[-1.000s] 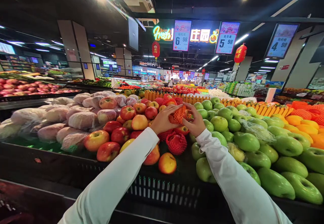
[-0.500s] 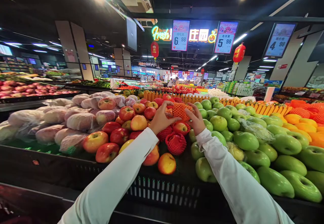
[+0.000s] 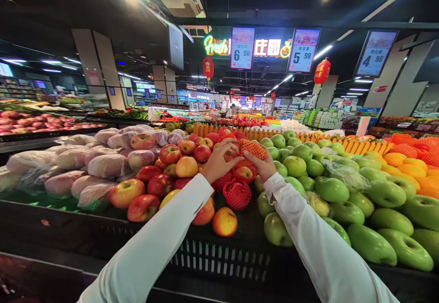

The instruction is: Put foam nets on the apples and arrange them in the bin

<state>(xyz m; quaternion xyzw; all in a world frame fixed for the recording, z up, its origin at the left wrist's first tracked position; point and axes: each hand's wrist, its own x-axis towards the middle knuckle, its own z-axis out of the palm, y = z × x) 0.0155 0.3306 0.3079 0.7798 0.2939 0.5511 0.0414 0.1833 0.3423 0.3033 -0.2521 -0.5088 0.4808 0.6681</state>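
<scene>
My left hand [image 3: 221, 160] is at the heap of apples, its thumb and fingers curled onto the left edge of an orange foam fruit net [image 3: 252, 146]. From the other side, my right hand [image 3: 265, 165] grips the same net, thumb across its near face. Whether fruit is inside the net cannot be made out. Just below my hands lie an apple in a red foam net [image 3: 237, 195] and another netted apple [image 3: 244, 174]. A bare yellow-red apple [image 3: 225, 221] rests nearer the front.
Green apples [image 3: 334, 188] are heaped to the right, with oranges [image 3: 408, 168] beyond. Bagged fruit [image 3: 107, 165] fills the left side. A black slatted crate edge [image 3: 219, 259] runs along the front. A low yellow picket fence [image 3: 260, 134] stands behind, under hanging price screens [image 3: 243, 49].
My hands have drawn closer together around the orange net. The right hand has shifted slightly left and lower, its fingers now bent over the net. The camera view has moved slightly.
</scene>
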